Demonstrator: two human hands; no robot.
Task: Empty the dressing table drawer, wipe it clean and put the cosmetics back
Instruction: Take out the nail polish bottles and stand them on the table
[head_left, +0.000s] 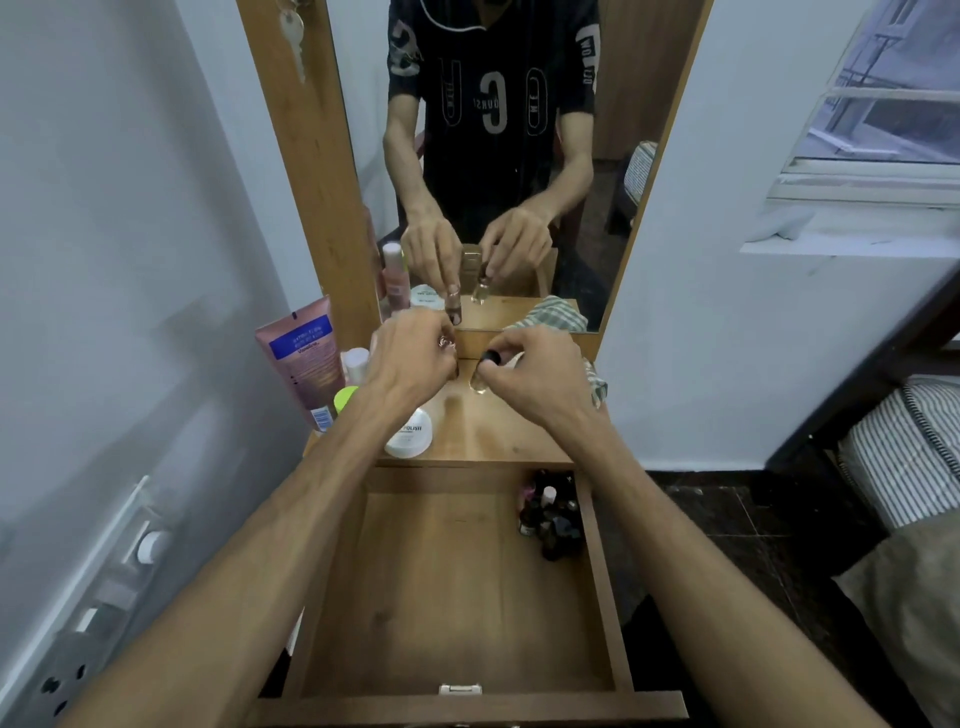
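The wooden drawer (447, 613) is pulled out below the tabletop; its floor is mostly bare, with a cluster of several small dark bottles (551, 517) in the far right corner. Over the back of the dressing table top (483, 431), my left hand (410, 358) pinches a small shiny-capped bottle, mostly hidden by the fingers. My right hand (535, 379) grips the black cap of a small clear bottle (480, 382) standing on the tabletop. A checked cloth (595, 382) lies behind my right hand by the mirror.
On the tabletop's left side stand a pink lotion tube (304, 358), a white-capped bottle (357, 364), a green cap (345, 397) and a white polish remover bottle (410, 434). The mirror (493, 156) rises behind. A wall stands left, a striped mattress (904, 447) right.
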